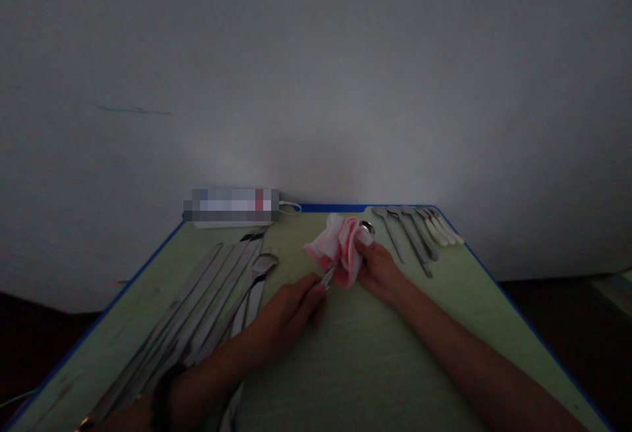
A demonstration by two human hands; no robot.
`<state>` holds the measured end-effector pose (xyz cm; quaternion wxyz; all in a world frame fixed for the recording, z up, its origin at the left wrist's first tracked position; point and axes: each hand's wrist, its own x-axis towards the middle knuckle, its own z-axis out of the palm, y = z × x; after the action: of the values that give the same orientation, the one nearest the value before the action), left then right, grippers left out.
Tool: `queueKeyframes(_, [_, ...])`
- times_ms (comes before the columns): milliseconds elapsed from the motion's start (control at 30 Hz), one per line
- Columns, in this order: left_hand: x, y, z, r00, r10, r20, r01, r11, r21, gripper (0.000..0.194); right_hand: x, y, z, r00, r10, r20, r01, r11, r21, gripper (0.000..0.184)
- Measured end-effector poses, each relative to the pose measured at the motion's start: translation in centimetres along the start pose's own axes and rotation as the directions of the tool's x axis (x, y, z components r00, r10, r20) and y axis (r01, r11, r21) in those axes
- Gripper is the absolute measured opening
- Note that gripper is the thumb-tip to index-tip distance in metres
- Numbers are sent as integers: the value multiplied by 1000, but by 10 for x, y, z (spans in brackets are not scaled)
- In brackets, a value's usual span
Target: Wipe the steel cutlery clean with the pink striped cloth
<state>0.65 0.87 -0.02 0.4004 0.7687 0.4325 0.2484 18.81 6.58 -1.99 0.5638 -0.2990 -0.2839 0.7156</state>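
Note:
Over the middle of the table my left hand (300, 303) is closed round the handle of a metal spoon (367, 227). Its shiny bowl sticks out at the upper right of a pink and white cloth (340, 247). My right hand (379, 267) grips that cloth, which is bunched about the spoon just below the bowl. The middle of the spoon is hidden inside the folds. Under and beside my left forearm lie several long metal utensils (217, 307), one with a ladle-like bowl (264, 263) at its far end.
At the back right lie several metal spoons (415, 241) and several white-handled utensils (439, 224). A pale box with a blurred front (234, 223) and a white cable (291, 207) stands at the back left. The green table (375, 373) has blue edges and meets a grey wall (316, 89).

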Motion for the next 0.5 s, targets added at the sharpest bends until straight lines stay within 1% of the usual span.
queueKeyframes(100, [3, -2, -2, 996, -43, -74, 35, 995, -97, 37, 1, 0, -2, 994, 48, 98, -46, 999, -20, 21])
queueKeyframes(167, [4, -1, -3, 989, -89, -119, 72, 986, -147, 36, 3, 1, -3, 989, 62, 137, -63, 998, 4, 21])
queueKeyframes(233, [6, 1, -3, 980, -128, -153, 101, 979, -175, 36, 5, 2, -5, 990, 70, 125, -78, 995, 59, 20])
queueKeyframes(333, [7, 5, -4, 971, -155, -180, 122, 975, -184, 37, 9, 3, -6, 995, 89, 48, -94, 989, 114, 20])
queueKeyframes(400, [7, 7, -4, 969, -155, -195, 118, 975, -190, 38, 10, 2, -6, 995, 97, 3, -97, 989, 110, 17])
queueKeyframes(500, [7, 6, -4, 960, -159, -232, 112, 973, -201, 38, 7, -1, -4, 997, 72, 8, -72, 994, 79, 17])
